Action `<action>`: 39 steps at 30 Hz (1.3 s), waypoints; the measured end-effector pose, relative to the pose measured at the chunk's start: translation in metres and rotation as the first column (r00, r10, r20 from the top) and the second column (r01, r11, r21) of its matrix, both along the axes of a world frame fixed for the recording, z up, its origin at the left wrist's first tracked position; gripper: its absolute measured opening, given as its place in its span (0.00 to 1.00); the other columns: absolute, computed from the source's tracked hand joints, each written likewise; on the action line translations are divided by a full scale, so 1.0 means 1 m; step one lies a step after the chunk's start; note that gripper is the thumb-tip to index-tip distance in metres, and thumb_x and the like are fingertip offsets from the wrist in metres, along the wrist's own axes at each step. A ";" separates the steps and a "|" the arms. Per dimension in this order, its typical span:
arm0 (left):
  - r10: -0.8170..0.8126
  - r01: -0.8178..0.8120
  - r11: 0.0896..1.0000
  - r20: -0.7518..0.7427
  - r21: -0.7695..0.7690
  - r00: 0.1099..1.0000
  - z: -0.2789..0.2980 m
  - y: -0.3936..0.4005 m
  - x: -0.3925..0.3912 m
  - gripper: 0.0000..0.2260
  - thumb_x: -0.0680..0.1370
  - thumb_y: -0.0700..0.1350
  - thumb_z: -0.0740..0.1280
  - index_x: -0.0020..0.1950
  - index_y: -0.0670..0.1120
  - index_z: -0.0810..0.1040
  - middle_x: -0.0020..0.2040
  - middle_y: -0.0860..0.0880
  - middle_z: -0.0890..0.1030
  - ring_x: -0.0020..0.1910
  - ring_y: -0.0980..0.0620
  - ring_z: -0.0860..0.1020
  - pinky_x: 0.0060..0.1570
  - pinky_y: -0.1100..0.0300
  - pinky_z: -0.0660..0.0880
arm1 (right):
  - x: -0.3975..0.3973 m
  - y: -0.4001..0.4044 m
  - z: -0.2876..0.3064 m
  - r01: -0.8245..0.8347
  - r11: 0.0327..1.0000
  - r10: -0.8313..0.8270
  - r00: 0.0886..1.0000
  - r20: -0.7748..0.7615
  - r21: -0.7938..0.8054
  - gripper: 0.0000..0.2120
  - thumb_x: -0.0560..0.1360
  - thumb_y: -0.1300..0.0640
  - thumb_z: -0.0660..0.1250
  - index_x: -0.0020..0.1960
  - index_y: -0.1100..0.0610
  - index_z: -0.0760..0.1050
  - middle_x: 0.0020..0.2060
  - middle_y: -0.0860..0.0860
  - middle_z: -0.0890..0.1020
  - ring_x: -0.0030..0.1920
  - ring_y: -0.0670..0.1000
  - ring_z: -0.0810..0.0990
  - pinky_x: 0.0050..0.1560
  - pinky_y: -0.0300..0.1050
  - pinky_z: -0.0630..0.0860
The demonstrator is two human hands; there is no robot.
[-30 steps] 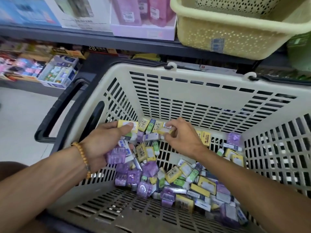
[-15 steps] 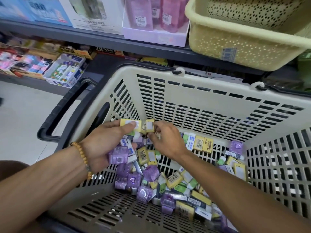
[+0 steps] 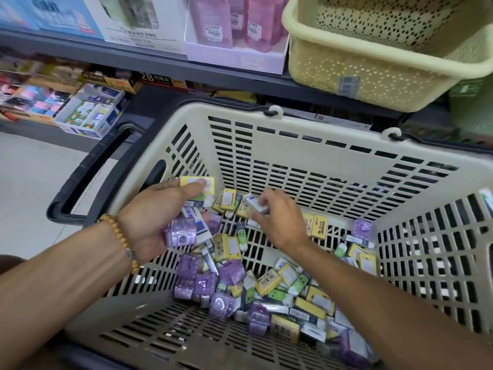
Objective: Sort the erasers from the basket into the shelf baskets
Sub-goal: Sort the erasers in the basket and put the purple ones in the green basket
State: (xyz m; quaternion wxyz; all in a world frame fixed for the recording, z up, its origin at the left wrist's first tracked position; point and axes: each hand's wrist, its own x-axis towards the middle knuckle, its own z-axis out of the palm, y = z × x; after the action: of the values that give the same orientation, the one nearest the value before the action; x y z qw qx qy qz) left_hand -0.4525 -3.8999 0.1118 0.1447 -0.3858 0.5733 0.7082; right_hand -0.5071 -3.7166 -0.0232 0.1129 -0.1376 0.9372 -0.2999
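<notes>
A beige slatted shopping basket [image 3: 293, 121] holds a heap of small packaged erasers [image 3: 266, 287], yellow, purple, white and green. My left hand [image 3: 157, 217], with a bead bracelet on the wrist, grips a stack of several erasers: a yellow one [image 3: 198, 182] under the thumb and a purple one [image 3: 180, 235] at the palm's edge. My right hand [image 3: 277, 217] reaches into the basket and pinches a small white eraser [image 3: 256, 202] just above the heap. A pale yellow perforated shelf basket [image 3: 373, 73] sits on the shelf above the far rim.
The shopping basket's black handle [image 3: 88, 169] sticks out at left over the pale floor. The grey shelf [image 3: 149, 62] carries boxed goods and a pink-bottle display box [image 3: 234, 30]. A lower shelf at left holds open cartons of stationery [image 3: 90, 113].
My right hand has moved left from the far side of the heap towards my left hand and now pinches a white eraser. The left hand has kept its stack almost still.
</notes>
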 end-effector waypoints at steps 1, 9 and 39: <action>0.002 -0.002 1.000 -0.002 0.004 1.000 0.000 0.000 0.000 0.04 0.75 0.43 0.70 0.48 0.45 0.81 0.33 0.47 0.85 0.29 0.51 0.83 0.28 0.55 0.81 | 0.003 -0.007 -0.004 -0.020 0.999 0.020 1.000 -0.003 0.042 0.14 0.75 0.47 0.71 0.54 0.54 0.74 0.48 0.47 0.75 0.45 0.48 0.74 0.48 0.43 0.72; 0.015 -0.015 1.000 -0.002 0.013 1.000 0.003 -0.003 -0.002 0.07 0.75 0.42 0.70 0.52 0.43 0.80 0.34 0.46 0.85 0.30 0.50 0.83 0.32 0.48 0.82 | -0.001 -0.024 -0.009 -0.216 0.976 0.216 0.976 0.000 0.023 0.19 0.76 0.65 0.64 0.67 0.56 0.73 0.60 0.51 0.76 0.61 0.53 0.71 0.61 0.49 0.71; -0.069 0.079 0.994 0.138 -0.073 0.988 -0.019 0.002 -0.013 0.23 0.76 0.54 0.69 0.64 0.41 0.72 0.37 0.40 0.85 0.33 0.45 0.84 0.27 0.55 0.78 | -0.028 -0.015 0.010 0.401 0.883 -0.158 0.743 0.650 -0.244 0.05 0.77 0.64 0.67 0.45 0.64 0.81 0.36 0.58 0.84 0.30 0.48 0.81 0.33 0.40 0.79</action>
State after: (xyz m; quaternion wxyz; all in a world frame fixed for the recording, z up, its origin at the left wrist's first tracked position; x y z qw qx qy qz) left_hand -0.4652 -3.8983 0.0928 0.1941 -0.4167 0.6033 0.6517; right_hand -0.5350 -3.7321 -0.0131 0.3354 0.0934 0.7854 -0.5118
